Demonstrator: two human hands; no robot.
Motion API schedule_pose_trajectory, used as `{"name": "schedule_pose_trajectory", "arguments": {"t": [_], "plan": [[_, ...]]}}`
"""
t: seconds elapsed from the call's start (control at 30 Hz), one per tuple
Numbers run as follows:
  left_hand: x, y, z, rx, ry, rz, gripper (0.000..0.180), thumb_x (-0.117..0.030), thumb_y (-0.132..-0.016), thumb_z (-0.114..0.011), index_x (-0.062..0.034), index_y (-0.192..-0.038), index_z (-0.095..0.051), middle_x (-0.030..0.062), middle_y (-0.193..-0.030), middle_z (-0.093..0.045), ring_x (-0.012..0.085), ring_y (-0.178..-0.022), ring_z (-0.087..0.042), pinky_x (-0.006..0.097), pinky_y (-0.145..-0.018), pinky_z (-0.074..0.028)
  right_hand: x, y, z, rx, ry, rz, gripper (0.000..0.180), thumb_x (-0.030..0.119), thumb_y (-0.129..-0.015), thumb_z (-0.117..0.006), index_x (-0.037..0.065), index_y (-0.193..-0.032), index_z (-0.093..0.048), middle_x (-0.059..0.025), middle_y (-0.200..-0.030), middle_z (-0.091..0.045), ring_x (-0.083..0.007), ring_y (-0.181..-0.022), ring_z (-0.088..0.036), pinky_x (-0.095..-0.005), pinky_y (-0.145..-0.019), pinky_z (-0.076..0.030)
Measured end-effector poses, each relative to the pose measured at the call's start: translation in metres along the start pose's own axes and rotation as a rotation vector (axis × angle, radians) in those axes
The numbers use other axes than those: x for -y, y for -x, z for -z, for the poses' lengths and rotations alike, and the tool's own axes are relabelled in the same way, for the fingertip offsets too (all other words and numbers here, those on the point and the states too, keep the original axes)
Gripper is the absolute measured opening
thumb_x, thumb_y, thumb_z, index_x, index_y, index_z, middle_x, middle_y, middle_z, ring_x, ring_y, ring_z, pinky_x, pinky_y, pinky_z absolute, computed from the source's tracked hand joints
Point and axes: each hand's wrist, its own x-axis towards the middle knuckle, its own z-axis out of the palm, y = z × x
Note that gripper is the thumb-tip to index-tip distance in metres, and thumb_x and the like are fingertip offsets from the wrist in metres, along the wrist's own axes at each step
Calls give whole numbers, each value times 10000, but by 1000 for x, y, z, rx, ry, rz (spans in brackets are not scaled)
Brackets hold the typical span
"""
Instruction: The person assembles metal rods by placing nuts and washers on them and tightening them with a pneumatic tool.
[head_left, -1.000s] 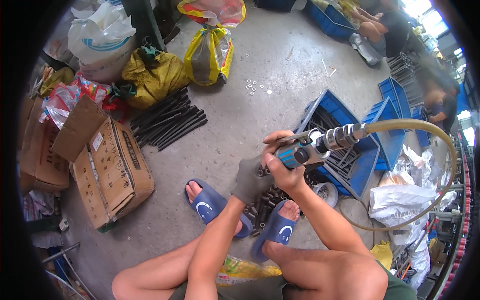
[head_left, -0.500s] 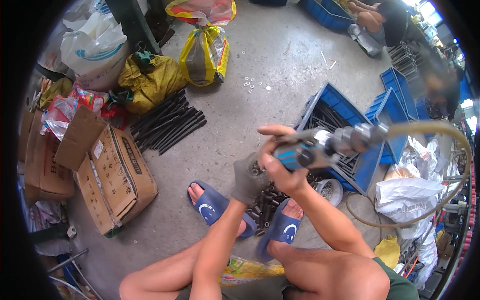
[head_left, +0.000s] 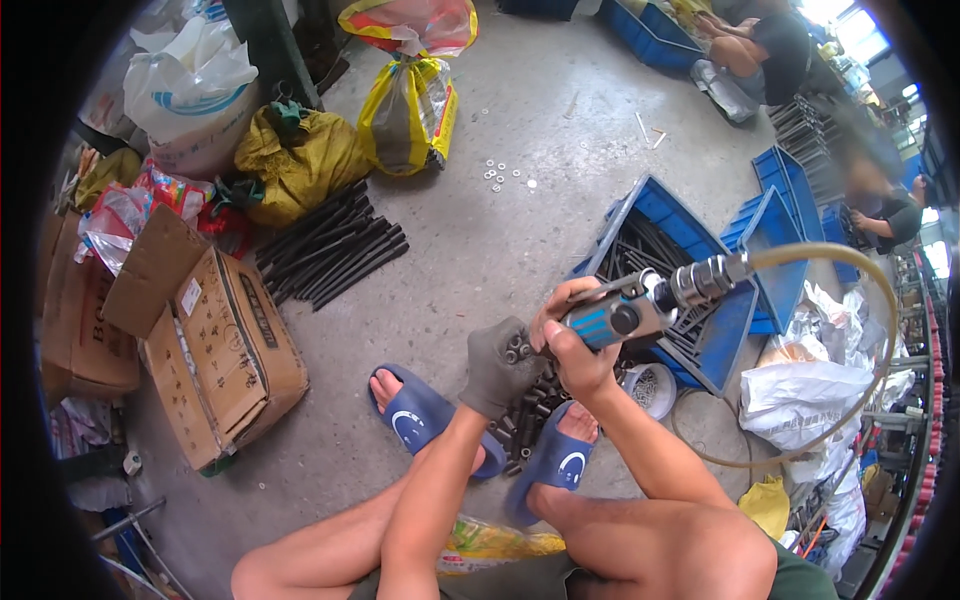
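My left hand (head_left: 494,368), in a grey glove, is closed around several short dark metal sleeves (head_left: 517,349), whose hollow ends show at the thumb side. My bare right hand (head_left: 577,347) grips a grey and blue air tool (head_left: 612,318) right beside it. A metal coupling (head_left: 698,280) joins the tool to a tan hose (head_left: 850,255) that loops down to the right. The tool's working end is hidden behind my fingers. Below my hands, a heap of dark metal sleeves (head_left: 528,412) lies on the floor between my blue slippers (head_left: 424,412).
A blue bin (head_left: 722,362) of dark rods stands beyond my right hand, near a white tub (head_left: 655,390) of small metal parts. Black rods (head_left: 335,245) and a cardboard box (head_left: 230,350) lie left. Washers (head_left: 495,175) dot the floor. Other people (head_left: 765,50) sit at the far right.
The air tool has shifted slightly left and down, and its hose end has swung left. My right fingers, stretched out before, now wrap the tool. My left hand stays closed around the sleeves.
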Motion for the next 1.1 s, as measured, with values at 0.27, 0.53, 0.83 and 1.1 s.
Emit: {"name": "schedule_pose_trajectory", "arguments": {"t": [0.27,0.53,0.83,1.1], "plan": [[4,0,-3,37,-30,0,271,-199,-802,-826,-41,-741,-615,174,-632,-625,263,-531,-644,380,-537,-498,-6,3,3,-27,-43,44,268,26,-885,-636,-4,-1116,-504,-98,-802,-575,-201,-652,-605,-356,-646,-526],[2,-9,-3,65,-45,36,276,-208,-810,-825,-40,-744,-617,192,-639,-631,270,-534,-659,386,-530,-497,0,-11,2,-45,51,14,443,59,-872,-643,-103,-1267,-526,-74,-752,-612,-173,-664,-620,-328,-646,-530],[19,0,-12,119,85,117,239,-258,-824,-806,-53,-908,-717,186,-760,-702,353,-680,-709,411,-627,-539,13,0,-13,109,-12,131,460,71,-884,-665,-75,-1292,-510,-67,-753,-601,-158,-663,-602,-324,-668,-531],[11,-10,-16,201,-8,9,255,-262,-852,-746,-49,-984,-701,246,-878,-690,431,-763,-681,426,-690,-547,3,6,-2,105,40,124,305,68,-896,-672,21,-1133,-486,-95,-820,-584,-188,-692,-596,-337,-665,-515]]}}
